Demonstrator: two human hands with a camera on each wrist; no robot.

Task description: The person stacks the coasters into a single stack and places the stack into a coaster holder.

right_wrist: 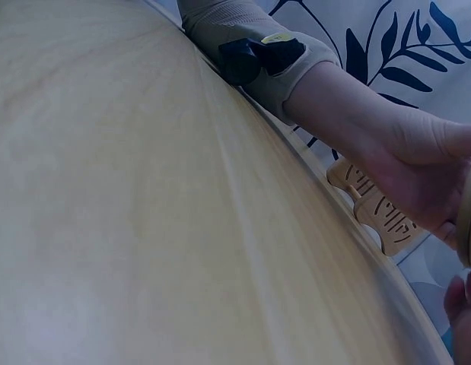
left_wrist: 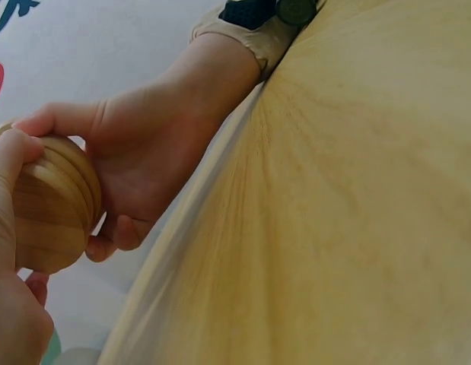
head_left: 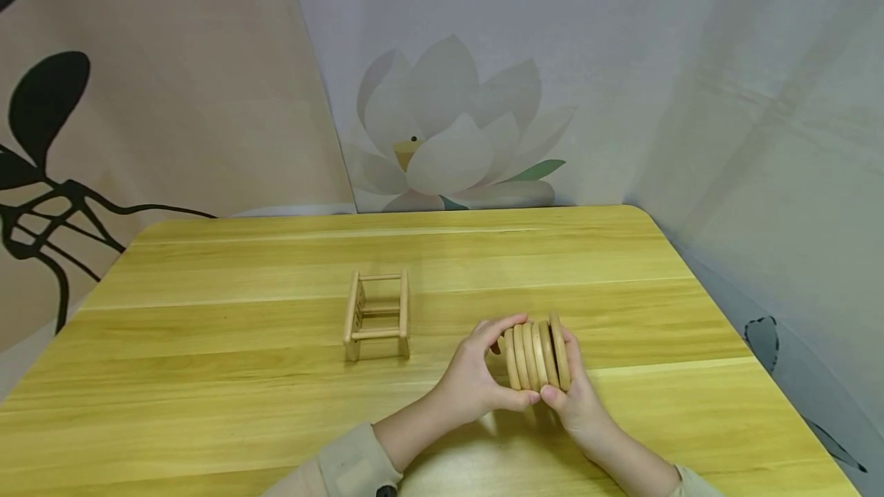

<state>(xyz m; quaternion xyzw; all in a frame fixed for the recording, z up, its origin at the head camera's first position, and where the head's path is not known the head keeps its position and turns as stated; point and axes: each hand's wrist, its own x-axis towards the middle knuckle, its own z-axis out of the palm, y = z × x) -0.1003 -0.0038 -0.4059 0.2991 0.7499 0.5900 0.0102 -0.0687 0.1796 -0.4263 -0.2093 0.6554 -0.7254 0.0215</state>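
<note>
Between both hands is a row of several round wooden coasters [head_left: 530,357], standing on edge face to face. My left hand [head_left: 470,378] grips the row from the left, its thumb along the near side and fingers over the far side. From the right, my right hand [head_left: 585,414] holds the other end, thumb at the near edge. The rightmost coaster [head_left: 561,351] sits slightly askew, with a dark gap beside it. In the left wrist view, the smooth flat face of an end coaster [left_wrist: 52,220] shows; the right wrist view catches only a coaster edge [right_wrist: 469,220].
A small wooden rack [head_left: 376,334] with crossbars and cut-out side panels stands on the table [head_left: 207,390], left of the hands. Behind the table's far edge hangs a cloth backdrop [head_left: 456,121] with a lotus print.
</note>
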